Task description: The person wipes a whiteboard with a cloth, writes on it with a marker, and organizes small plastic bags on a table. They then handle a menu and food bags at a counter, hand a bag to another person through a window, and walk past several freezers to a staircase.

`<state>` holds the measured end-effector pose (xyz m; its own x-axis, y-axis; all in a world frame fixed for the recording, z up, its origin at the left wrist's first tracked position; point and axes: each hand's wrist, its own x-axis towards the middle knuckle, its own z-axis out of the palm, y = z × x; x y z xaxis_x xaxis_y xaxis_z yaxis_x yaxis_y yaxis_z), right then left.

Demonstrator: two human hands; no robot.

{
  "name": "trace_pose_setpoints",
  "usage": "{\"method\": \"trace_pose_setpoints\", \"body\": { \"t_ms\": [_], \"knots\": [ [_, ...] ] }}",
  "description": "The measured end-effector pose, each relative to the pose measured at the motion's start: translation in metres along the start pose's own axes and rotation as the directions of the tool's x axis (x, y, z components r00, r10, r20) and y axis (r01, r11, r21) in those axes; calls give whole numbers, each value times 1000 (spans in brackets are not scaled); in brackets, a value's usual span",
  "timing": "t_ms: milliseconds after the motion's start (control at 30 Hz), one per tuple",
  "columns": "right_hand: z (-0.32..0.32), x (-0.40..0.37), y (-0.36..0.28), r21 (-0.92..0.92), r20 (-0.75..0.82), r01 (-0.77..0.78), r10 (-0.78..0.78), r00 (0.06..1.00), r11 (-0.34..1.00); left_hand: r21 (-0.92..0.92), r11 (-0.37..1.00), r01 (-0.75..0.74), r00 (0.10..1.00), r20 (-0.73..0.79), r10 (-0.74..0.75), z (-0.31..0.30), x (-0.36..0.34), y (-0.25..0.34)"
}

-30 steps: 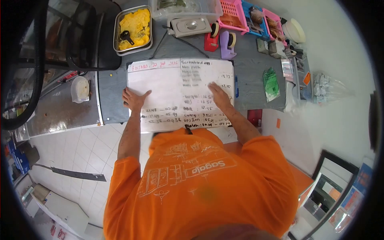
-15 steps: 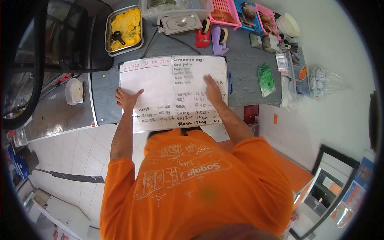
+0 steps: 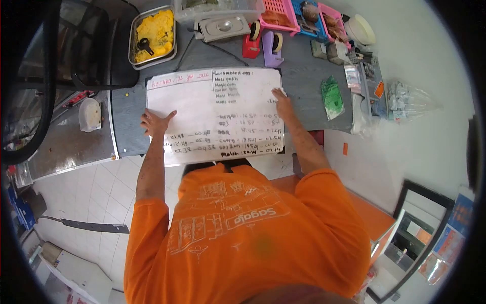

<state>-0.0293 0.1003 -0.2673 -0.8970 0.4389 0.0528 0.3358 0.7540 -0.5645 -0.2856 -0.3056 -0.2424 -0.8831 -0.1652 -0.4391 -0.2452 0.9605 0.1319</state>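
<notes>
A whiteboard (image 3: 187,106) with handwritten times and words lies across the front edge of the counter, its lower part jutting toward my body. My left hand (image 3: 156,123) grips its left edge, thumb stretched over the writing surface and fingers at the rim. At the right edge, my right hand (image 3: 284,105) presses on the board. A bit of white, like a tissue (image 3: 282,91), shows at its fingertips; the fingers are partly hidden. Grey smudges (image 3: 231,93) blur the word list under "Scrambled egg". Lower rows of black writing remain legible.
Behind the board stand a metal tray (image 3: 175,44) of yellow scrambled egg with a black scoop, a steel lid (image 3: 223,28), and red (image 3: 251,45) and purple (image 3: 273,53) tape dispensers. A green packet (image 3: 333,99) lies right; a plastic tub (image 3: 91,115) sits left.
My right hand has moved from the upper right part of the board out to its right edge. Faint marks near it have been reduced. My left hand stays at the left edge.
</notes>
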Motion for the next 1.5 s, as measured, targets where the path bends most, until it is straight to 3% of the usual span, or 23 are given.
{"method": "trace_pose_setpoints", "body": {
  "t_ms": [67,167,233,267,333,400,467,567,667,800,867,933,1067,1167,1233,1367,1433,1500],
  "knots": [
    [17,-31,-25,-7,-71,18,-18,997,1000,11,1000,-20,997,-75,21,3,2,1],
    [33,-46,-63,-39,-167,-99,91,982,994,-26,1000,-6,999,-34,5,-4,-2,3],
    [20,-42,-78,268,-13,-114,122,992,957,-33,999,17,1000,-9,-17,-9,-3,6],
    [9,-38,-83,266,-20,-114,124,992,957,-41,998,45,999,13,-44,-11,-3,9],
    [-13,-22,-82,363,-257,-325,429,866,873,-52,998,44,999,9,-43,-10,-1,9],
    [16,-25,-44,299,-344,-292,388,855,908,-56,997,51,999,6,-51,-10,0,7],
    [36,-27,-44,-24,-195,-346,335,922,938,-67,996,54,999,-2,-54,-10,-3,9],
    [58,-24,-66,-11,-212,-199,193,958,980,-63,996,58,998,1,-58,-11,-3,9],
    [32,0,-35,17,-86,-167,168,982,986,-55,998,28,999,-23,-29,-12,-4,8],
    [5,49,1,25,-86,-227,228,970,974,-56,998,24,999,-40,-26,-8,-2,5],
    [11,43,4,6,-125,-174,174,977,985,-48,999,24,998,-62,-27,-8,-4,5],
    [26,19,5,-108,-273,-130,97,957,986,-66,998,18,998,-61,-22,-7,-4,4],
    [28,-30,-20,-77,-285,-165,137,949,983,-73,997,28,998,-62,-32,-8,-6,2],
    [12,-9,-29,81,-145,-197,208,967,977,-45,997,57,997,-40,-59,-9,-4,4],
    [2,39,-21,-54,-9,-408,408,913,911,-62,997,43,997,-57,-46,-9,-4,4],
    [20,55,-23,17,-105,-369,369,924,929,-65,998,11,997,-70,-16,-11,-9,-1],
    [43,28,-14,66,-199,-20,33,980,998,-68,998,13,998,-54,-17,-11,-8,2],
    [45,-15,-33,64,-121,-20,27,992,998,-110,994,17,999,-28,-20,-10,-6,-2]
  ]
}}
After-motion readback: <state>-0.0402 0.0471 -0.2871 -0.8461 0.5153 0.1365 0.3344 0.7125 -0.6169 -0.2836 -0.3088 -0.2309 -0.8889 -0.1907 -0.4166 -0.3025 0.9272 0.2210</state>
